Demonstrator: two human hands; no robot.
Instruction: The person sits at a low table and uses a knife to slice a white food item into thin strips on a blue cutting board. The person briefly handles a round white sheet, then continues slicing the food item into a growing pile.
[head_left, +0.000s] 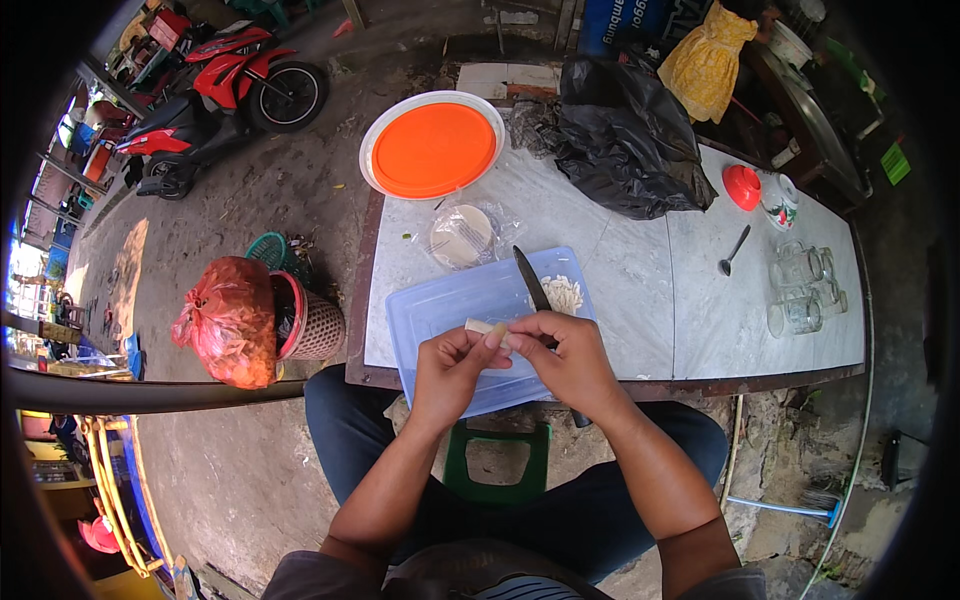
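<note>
My left hand (454, 367) pinches a pale, off-white rolled piece of food (478, 327) between thumb and fingers. My right hand (559, 352) meets it at the piece's other end, thumb and fingertips closed there. A dark-bladed knife (531, 276) passes beneath the right hand, its tip pointing away from me and the handle end showing near my wrist; the palm hides whether it is gripped. Both hands are over a translucent blue plastic lid or tray (420, 300). Thin pale shreds (562, 295) lie heaped on its right side. Just beyond, a clear plastic bag (461, 236) holds round pale sheets.
An orange lid (435, 150) sits on a white basin at the back left. A black plastic bag (626, 142) lies behind. Rightward are a red bowl (742, 187), a spoon (735, 251) and glass mugs (802, 289). A woven bin (319, 322) stands left of the table.
</note>
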